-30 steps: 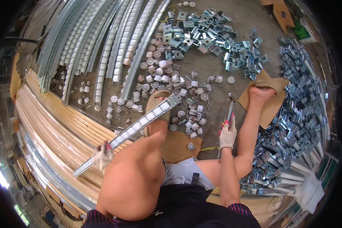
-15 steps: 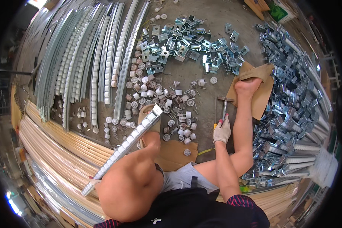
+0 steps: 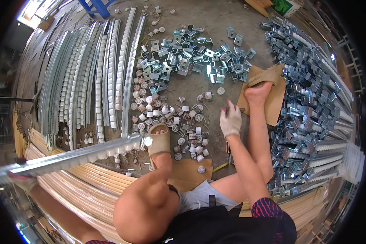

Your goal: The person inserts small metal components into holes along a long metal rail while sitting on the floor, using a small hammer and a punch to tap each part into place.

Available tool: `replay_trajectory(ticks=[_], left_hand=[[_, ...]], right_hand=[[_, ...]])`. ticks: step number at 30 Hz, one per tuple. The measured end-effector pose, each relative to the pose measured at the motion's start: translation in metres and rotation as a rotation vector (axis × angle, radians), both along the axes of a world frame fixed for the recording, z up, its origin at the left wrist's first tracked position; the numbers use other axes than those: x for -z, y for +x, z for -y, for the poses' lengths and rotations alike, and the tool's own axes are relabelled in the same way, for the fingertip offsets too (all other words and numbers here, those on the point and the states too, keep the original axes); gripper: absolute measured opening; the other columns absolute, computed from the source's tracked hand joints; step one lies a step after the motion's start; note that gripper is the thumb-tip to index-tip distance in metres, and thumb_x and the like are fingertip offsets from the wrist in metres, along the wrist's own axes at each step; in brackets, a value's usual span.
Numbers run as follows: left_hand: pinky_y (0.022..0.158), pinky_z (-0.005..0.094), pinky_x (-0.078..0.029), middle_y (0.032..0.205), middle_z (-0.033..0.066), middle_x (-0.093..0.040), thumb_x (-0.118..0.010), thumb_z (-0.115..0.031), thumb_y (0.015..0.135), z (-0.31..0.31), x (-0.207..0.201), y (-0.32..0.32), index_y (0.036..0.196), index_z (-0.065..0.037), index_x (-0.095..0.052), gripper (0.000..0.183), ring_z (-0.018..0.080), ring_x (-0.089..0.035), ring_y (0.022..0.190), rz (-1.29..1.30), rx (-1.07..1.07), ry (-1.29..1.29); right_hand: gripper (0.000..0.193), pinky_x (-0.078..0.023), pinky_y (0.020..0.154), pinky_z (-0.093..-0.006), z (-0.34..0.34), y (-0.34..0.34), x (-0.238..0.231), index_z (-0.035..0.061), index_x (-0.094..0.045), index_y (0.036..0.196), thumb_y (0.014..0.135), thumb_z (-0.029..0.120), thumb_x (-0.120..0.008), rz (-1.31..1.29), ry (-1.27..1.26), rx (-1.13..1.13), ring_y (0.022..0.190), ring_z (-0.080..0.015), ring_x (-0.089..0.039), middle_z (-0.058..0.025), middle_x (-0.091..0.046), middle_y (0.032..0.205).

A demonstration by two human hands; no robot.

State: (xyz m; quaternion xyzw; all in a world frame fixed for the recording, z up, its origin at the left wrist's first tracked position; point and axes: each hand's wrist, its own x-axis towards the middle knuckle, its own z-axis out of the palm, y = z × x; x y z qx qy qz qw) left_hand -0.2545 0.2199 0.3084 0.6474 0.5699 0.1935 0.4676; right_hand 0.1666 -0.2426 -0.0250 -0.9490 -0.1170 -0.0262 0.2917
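Person wore black cloth garment (image 3: 223, 229) with small white mark (image 3: 168, 240), dark sleeves with pinkish-red stripes (image 3: 266, 208), light grey fabric shorts (image 3: 205, 196), tan open-toed sandals (image 3: 160, 142), off-white knit gloves (image 3: 231, 121).

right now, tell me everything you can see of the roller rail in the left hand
The roller rail is a long, narrow, straight channel of shiny, silvery, metal-looking material, with whitish rollers showing along its lower edge in the picture. It slants slightly upward from left to right. The gloved left hand holds it near its left end. Its right end, bright with glare, reaches the tan sandal in the view; whether they touch is unclear.
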Motion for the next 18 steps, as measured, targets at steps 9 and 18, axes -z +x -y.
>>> replay_trajectory(ticks=[9,18], left_hand=[[0.062,0.0238,-0.053,0.091,0.0005,-0.067,-0.048,-0.059,0.107,-0.011,-0.106,0.154,0.137,-0.009,-0.056,0.059,0.0084,-0.064,0.078,0.411,0.481,0.024],[0.069,0.0327,-0.056,0.083,0.0086,-0.075,-0.085,-0.033,0.084,0.107,0.138,0.127,0.125,-0.003,-0.073,0.053,0.0111,-0.068,0.073,-0.381,0.717,-0.403]], right_hand=[[0.061,-0.054,0.097,-0.0511,-0.123,0.124,-0.001,0.0152,-0.051,0.149,0.093,0.032,-0.071,-0.309,-0.162,0.043,0.115,-0.0411,-0.069,-0.0224,-0.069,0.13],[0.059,-0.062,0.066,-0.0331,-0.066,0.094,0.031,0.0089,-0.05,0.15,0.095,0.007,-0.073,-0.752,0.911,0.202,0.08,-0.019,-0.073,-0.0115,-0.076,0.105]])
